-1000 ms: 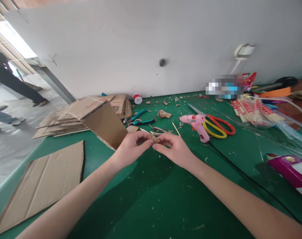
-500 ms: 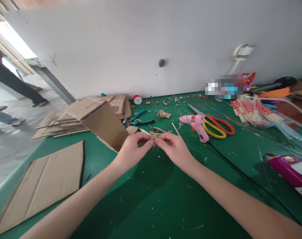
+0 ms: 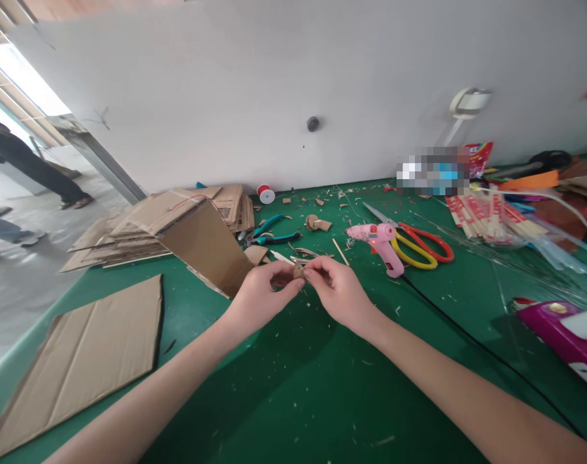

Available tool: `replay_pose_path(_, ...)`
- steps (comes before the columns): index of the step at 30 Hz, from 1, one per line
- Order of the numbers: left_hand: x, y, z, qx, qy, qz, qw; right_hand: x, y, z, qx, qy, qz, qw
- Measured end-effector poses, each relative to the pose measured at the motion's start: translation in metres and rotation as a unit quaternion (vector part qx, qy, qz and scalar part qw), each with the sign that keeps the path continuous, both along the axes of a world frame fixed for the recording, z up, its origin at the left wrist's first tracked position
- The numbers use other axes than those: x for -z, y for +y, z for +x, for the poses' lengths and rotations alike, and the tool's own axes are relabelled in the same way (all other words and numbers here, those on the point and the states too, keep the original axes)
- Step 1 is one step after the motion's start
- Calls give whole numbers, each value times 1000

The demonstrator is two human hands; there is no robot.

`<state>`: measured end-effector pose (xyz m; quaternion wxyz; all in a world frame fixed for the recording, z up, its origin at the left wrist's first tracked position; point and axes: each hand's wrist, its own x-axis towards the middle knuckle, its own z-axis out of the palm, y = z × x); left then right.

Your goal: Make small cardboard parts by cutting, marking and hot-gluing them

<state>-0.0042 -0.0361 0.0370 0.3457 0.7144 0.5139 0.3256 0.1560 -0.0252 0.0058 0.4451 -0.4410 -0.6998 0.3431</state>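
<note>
Between my two hands, over the green table, is a small brown cardboard piece (image 3: 299,271). My left hand (image 3: 264,290) pinches it from the left with thumb and fingers. From the other side, my right hand (image 3: 339,293) grips it with thumb and forefinger. Fingers cover part of the piece, so its full shape is hidden. Just behind the hands lie teal-handled pliers (image 3: 278,238), cardboard scraps and a thin wooden stick (image 3: 341,251). A cardboard box (image 3: 203,241) stands tilted beside my left hand.
Right of my hands lie a pink glue gun (image 3: 383,241) with a black cord, and scissors (image 3: 421,248). A purple device (image 3: 558,328) sits at the right edge. Flat cardboard (image 3: 100,348) and a cardboard stack (image 3: 114,235) are left. A person (image 3: 27,161) stands beyond the table.
The small cardboard piece has been turned in my fingers, and its pointed top no longer shows. Both hands stay nearly in place; the view has shifted slightly.
</note>
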Motion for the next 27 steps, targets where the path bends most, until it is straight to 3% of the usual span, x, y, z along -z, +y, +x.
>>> replay_pose_path(6, -1, 2, -2, -11, 14, 18, 1000, 1, -3, -3, -11, 23, 12, 1000)
replay_pose_path(8, 1, 5, -4, -2, 15, 26, 1000, -3, -3, 1, 6, -24, 58, 998)
replay_pose_path(10, 5, 8, -7, 6, 12, 22, 1000, -8, -2, 8, 37, -135, 129, 982)
replay_pose_path(13, 10, 11, -9, 10, -11, -1, 1000, -12, 4, 20, 90, -388, 201, 895)
replay_pose_path(15, 11, 12, -9, 9, -30, -16, 999, -12, 8, 26, 127, -509, 190, 830)
replay_pose_path(17, 11, 12, -8, 1, -45, -25, 999, -11, 12, 30, 143, -563, 150, 800)
replay_pose_path(24, 13, 12, -2, -59, -177, -97, 978, -23, 10, 30, 90, -587, 58, 802)
replay_pose_path(27, 14, 12, -3, -68, -165, -86, 980, -27, 7, 28, 100, -593, 49, 798)
